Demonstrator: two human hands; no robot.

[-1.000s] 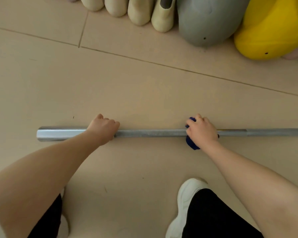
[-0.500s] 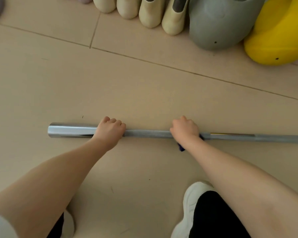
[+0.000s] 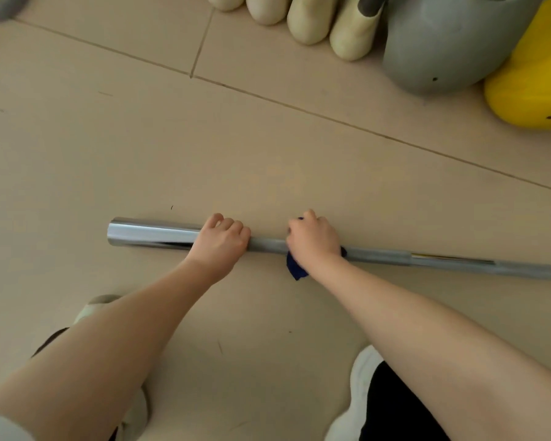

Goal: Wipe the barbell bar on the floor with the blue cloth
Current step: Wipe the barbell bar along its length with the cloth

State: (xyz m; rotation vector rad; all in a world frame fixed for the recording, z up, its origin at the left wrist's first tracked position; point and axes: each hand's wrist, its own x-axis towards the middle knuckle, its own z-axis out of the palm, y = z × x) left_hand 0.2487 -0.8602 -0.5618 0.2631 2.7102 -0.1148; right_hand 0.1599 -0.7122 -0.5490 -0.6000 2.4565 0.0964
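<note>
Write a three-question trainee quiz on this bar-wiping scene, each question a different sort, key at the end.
1. True or false: the left hand grips the bar with no cloth under it.
2. Which hand holds the cloth round the bar? A. left B. right C. both
3. Fill in: the bar's shiny sleeve end lies on the person's ____ side.

Key: 1 true. 2 B, the right hand; blue cloth shows under it. 3 left.
</note>
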